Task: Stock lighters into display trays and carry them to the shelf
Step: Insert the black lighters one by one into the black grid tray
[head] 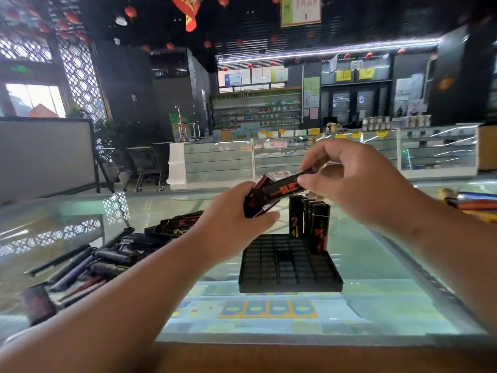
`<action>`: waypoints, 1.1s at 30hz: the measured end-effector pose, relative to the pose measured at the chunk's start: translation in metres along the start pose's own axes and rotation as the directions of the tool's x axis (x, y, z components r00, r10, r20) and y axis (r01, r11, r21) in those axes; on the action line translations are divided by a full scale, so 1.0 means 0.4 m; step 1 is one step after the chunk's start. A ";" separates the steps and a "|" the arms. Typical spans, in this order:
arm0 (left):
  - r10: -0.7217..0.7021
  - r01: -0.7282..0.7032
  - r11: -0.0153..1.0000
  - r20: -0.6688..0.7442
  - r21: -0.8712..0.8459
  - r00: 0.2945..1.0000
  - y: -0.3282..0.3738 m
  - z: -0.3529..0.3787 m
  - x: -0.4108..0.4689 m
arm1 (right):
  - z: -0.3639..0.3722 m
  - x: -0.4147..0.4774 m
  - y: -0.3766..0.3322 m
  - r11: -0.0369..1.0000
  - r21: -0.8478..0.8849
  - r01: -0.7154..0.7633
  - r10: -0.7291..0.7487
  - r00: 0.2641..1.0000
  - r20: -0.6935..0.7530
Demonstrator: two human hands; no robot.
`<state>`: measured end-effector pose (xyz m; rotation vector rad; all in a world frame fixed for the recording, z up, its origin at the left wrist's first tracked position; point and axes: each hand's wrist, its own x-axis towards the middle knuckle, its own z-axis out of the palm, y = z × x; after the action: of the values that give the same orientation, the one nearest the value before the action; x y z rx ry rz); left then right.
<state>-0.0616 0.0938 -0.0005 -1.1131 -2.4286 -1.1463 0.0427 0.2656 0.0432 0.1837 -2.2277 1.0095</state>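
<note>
A black display tray (290, 267) with a grid of slots sits on the glass counter (376, 265). Several black lighters with red and gold print (309, 222) stand upright in its far right slots. Above the tray, my left hand (231, 222) grips a small bunch of black lighters (255, 200). My right hand (355, 181) pinches one black lighter with red print (285, 188) by its end, held level and touching the bunch in my left hand.
A heap of loose black lighters (121, 251) lies on the counter to the left, with a dark cylinder (37, 305) at the near left. Coloured packs (473, 203) lie at the right edge. A wooden counter edge (269, 359) runs nearest me. Glass showcases (295, 157) stand behind.
</note>
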 end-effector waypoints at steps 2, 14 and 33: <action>-0.028 0.028 0.997 0.000 -0.067 1.000 -0.018 -0.004 -0.006 | 0.000 0.001 0.000 1.000 -0.023 -0.015 0.015 1.000 0.027; -0.084 0.097 0.958 0.060 -0.268 0.995 -0.008 -0.003 -0.018 | 0.007 -0.020 -0.023 0.983 -0.174 -0.051 0.109 0.933 0.342; -0.108 0.121 0.983 0.097 -0.139 0.989 -0.004 0.029 -0.022 | -0.022 -0.010 -0.008 0.988 -0.119 -0.101 0.139 0.917 0.374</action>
<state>-0.0555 0.0969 -0.0132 -1.0991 -2.5413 -1.3555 0.0516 0.2689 0.0468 0.2172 -2.6655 0.9926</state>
